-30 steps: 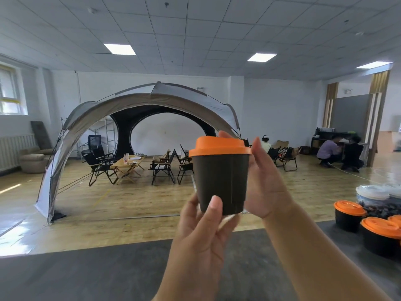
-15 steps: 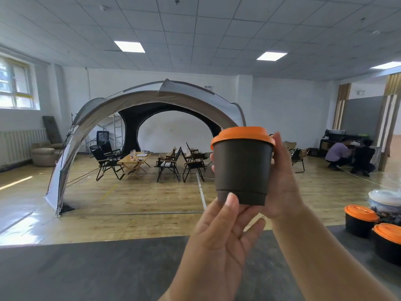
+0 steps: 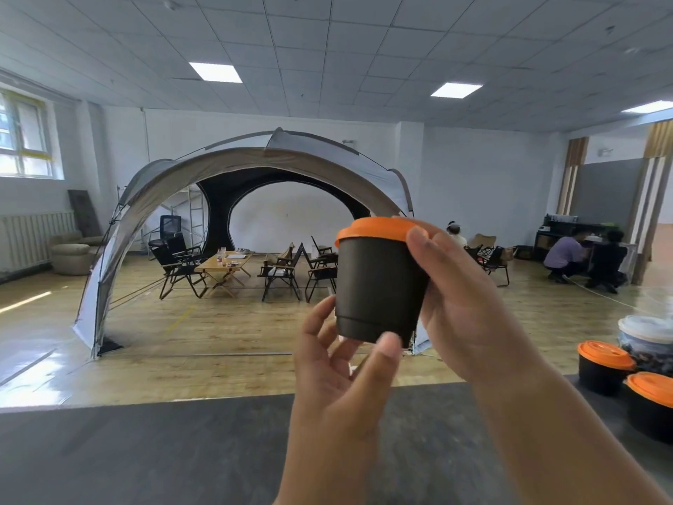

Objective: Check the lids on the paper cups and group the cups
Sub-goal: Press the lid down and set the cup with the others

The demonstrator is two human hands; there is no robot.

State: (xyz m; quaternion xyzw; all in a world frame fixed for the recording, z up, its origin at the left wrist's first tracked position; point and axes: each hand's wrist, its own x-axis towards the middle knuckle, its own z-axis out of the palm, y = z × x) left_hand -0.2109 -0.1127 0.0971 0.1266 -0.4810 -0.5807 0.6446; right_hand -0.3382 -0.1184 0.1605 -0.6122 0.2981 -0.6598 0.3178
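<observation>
I hold a dark brown paper cup (image 3: 378, 289) with an orange lid (image 3: 375, 231) up in front of me, slightly tilted. My right hand (image 3: 462, 304) grips its right side, with the thumb on the lid's rim. My left hand (image 3: 338, 373) supports the cup from below, thumb and fingers at its base. Two more dark cups with orange lids (image 3: 604, 366) (image 3: 652, 406) stand on the grey table (image 3: 145, 453) at the right edge.
A clear lidded container (image 3: 648, 340) stands behind the two cups at the right. Beyond the table lie a wooden floor, a large arched tent (image 3: 255, 165) with folding chairs, and people crouching at the far right.
The cup has tilted a little and my right thumb has come onto the lid's rim. My left hand has shifted under the cup's base. The view has swung slightly.
</observation>
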